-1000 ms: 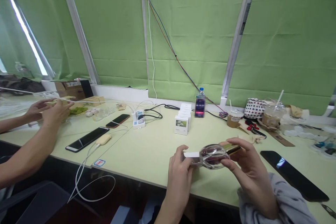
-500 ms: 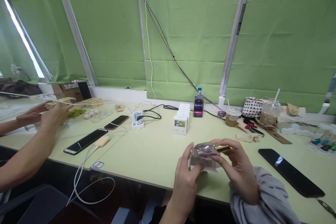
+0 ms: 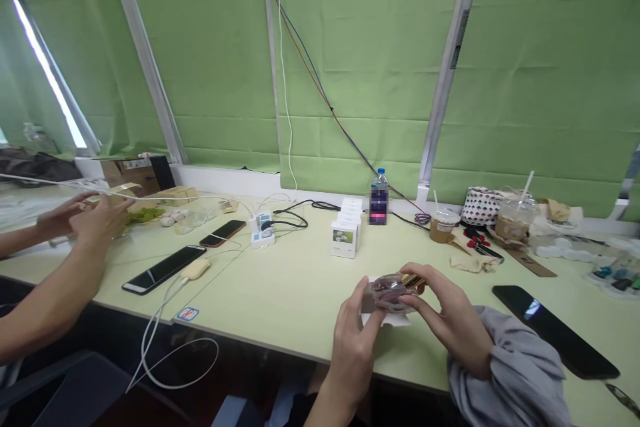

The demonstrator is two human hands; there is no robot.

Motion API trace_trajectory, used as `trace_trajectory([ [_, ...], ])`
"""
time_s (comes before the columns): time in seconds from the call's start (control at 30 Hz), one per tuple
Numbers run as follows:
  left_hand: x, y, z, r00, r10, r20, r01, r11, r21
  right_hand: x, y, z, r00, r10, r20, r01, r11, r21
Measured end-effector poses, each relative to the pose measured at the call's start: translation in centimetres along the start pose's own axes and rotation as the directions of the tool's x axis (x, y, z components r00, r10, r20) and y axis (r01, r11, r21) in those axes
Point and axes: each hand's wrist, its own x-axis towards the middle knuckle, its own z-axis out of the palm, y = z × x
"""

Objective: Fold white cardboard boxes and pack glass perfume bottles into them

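Over the near edge of the table [image 3: 285,300], the left hand [image 3: 353,340] grips a small white box [image 3: 397,319] and the right hand [image 3: 447,310] a clear, gold-capped bottle [image 3: 389,291] right beside it. Toward the far edge, more white cartons [image 3: 345,237] stand in a row.

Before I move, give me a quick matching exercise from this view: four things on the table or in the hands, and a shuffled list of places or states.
Things:
1. Carton with a white flap
2. Rounded clear object
3. White boxes
4. Pale yellow block

Places or states:
A. Lined up one behind another on the table
B. White cable attached
C. Gripped in the left hand
D. Gold end pinched by the right hand

Pairs: 1-C, 2-D, 3-A, 4-B
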Motion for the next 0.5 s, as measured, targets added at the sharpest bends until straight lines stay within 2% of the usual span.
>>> trace_trajectory([
  [0.23, 0.0, -0.5, 0.1, 0.992, -0.117, -0.035, 0.11, 0.981, -0.162, 0.3, -0.3, 0.0, 0.991, -0.125, 0.047, 0.126, 0.992, -0.02],
  [0.33, 0.1, -0.4, 0.0, 0.994, -0.087, -0.059, 0.077, 0.984, -0.162, 0.4, -0.6, 0.0, 0.985, -0.153, 0.081, 0.155, 0.988, -0.015],
  [0.5, 0.1, 0.0, -0.2, 0.996, -0.041, -0.077, 0.027, 0.984, -0.174, 0.4, -1.1, 0.1, 0.966, -0.151, 0.21, 0.16, 0.987, -0.027],
])
